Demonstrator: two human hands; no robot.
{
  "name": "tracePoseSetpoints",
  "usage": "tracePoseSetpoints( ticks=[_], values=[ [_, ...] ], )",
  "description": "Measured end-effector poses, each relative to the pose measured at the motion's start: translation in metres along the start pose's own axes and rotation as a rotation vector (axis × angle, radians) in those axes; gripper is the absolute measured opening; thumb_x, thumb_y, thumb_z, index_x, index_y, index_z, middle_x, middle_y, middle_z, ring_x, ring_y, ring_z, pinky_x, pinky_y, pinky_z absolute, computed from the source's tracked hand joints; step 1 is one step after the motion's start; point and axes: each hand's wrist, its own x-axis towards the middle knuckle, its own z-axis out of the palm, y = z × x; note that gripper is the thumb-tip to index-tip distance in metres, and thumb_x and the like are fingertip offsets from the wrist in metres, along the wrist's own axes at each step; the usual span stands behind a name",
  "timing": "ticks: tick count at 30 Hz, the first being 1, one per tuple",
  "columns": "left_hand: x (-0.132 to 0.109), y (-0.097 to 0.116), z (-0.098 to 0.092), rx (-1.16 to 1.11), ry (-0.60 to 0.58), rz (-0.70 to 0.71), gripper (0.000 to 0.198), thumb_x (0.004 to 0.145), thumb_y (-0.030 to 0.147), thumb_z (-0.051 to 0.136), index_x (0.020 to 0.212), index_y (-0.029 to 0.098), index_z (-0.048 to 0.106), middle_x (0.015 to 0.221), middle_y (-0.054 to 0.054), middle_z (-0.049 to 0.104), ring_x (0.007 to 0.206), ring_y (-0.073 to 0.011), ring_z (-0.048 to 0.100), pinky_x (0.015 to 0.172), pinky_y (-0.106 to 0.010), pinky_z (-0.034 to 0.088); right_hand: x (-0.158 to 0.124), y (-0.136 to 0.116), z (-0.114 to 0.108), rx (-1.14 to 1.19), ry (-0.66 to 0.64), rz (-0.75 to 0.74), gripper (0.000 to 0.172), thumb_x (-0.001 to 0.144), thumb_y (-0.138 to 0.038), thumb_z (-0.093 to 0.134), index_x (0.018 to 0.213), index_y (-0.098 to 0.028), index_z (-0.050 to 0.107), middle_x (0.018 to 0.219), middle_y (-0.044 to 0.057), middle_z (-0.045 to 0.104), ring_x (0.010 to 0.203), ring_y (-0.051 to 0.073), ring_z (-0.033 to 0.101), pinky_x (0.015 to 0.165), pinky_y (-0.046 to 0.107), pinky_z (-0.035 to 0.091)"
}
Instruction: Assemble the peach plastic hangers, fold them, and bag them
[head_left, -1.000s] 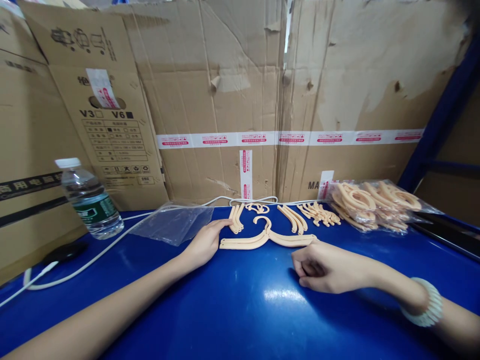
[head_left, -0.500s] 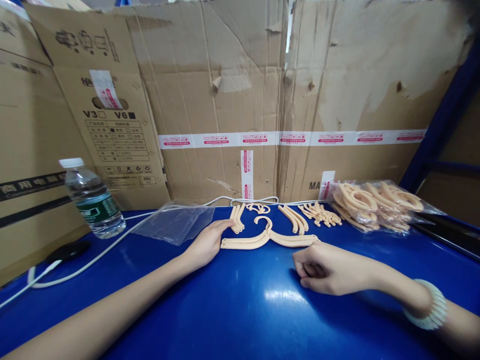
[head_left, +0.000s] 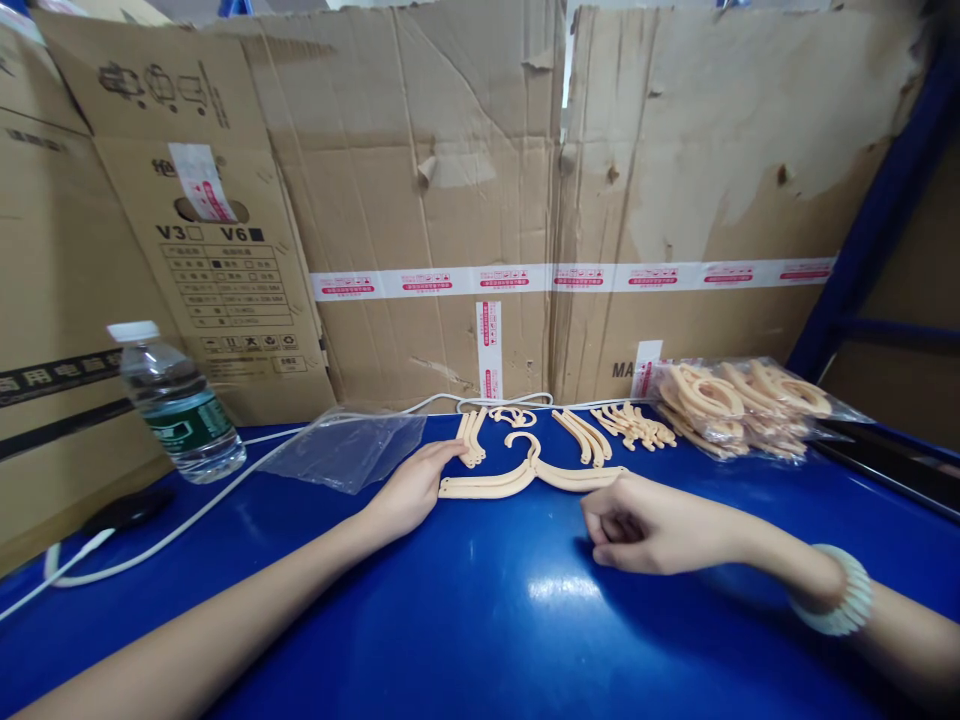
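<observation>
A peach plastic hanger lies flat on the blue table, hook pointing away. My left hand rests flat by its left arm tip, fingers stretched out and touching it. My right hand lies just in front of the hanger's right arm tip, fingers curled under; nothing shows in them. Loose hanger parts sit behind: curved arms, hooks, more arms and small pieces.
A clear bag of peach parts lies at the back right. An empty clear bag, a water bottle and a white cable are on the left. Cardboard boxes wall the back. A blue rack post stands right.
Both hands stay almost still by the hanger; only the view shifts slightly.
</observation>
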Motion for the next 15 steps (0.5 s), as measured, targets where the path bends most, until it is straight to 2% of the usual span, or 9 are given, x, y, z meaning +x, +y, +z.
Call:
tracePoseSetpoints(
  ticks=[3,6,8,11,13,15],
  values=[
    [0.0,-0.001,0.001,0.002,-0.001,0.001,0.056,0.078,-0.005,0.035,0.122,0.018,0.062,0.127,-0.01,0.064,0.122,-0.0216,0.056,0.109,-0.046,0.04,0.009,0.001,-0.007,0.043,0.15,-0.03,0.018,0.085,-0.032,0.057,0.076,-0.017,0.057,0.06,-0.004,0.052,0.051,0.01,0.046,0.047,0.02,0.034],
    [0.0,-0.002,0.002,0.007,0.004,-0.002,0.055,0.078,-0.005,0.035,0.122,0.015,0.061,0.128,-0.012,0.063,0.122,-0.0222,0.056,0.108,-0.045,0.041,0.025,0.006,-0.022,-0.086,0.329,-0.059,0.021,0.088,-0.033,0.051,0.079,-0.016,0.06,0.071,0.002,0.062,0.062,0.014,0.056,0.055,0.023,0.042],
    [-0.001,-0.002,0.002,0.008,0.009,-0.001,0.055,0.077,-0.006,0.035,0.121,0.014,0.061,0.128,-0.013,0.063,0.122,-0.0226,0.056,0.108,-0.045,0.041,0.042,0.012,-0.034,-0.176,0.387,-0.058,0.02,0.087,-0.03,0.051,0.077,-0.016,0.062,0.078,0.005,0.066,0.071,0.017,0.06,0.06,0.025,0.044],
    [-0.001,-0.002,0.002,0.007,0.017,-0.002,0.056,0.076,-0.007,0.036,0.12,0.016,0.062,0.128,-0.012,0.063,0.123,-0.0224,0.056,0.108,-0.046,0.041,0.073,0.022,-0.05,-0.272,0.395,-0.045,0.014,0.085,-0.022,0.057,0.077,-0.014,0.065,0.082,0.007,0.067,0.076,0.019,0.061,0.069,0.029,0.046],
    [-0.001,-0.001,0.001,0.005,0.02,-0.004,0.056,0.076,-0.007,0.036,0.119,0.016,0.062,0.128,-0.011,0.064,0.122,-0.0223,0.057,0.108,-0.046,0.041,0.094,0.029,-0.057,-0.332,0.367,-0.033,0.009,0.085,-0.017,0.059,0.084,-0.013,0.067,0.081,0.006,0.068,0.075,0.019,0.062,0.073,0.031,0.047],
    [-0.001,-0.001,0.001,0.005,0.023,-0.006,0.055,0.076,-0.008,0.036,0.119,0.016,0.063,0.126,-0.012,0.065,0.12,-0.0223,0.058,0.107,-0.046,0.042,0.113,0.035,-0.062,-0.386,0.32,-0.03,0.01,0.09,-0.019,0.061,0.095,-0.013,0.066,0.087,0.005,0.068,0.079,0.019,0.063,0.077,0.034,0.05]
  ],
)
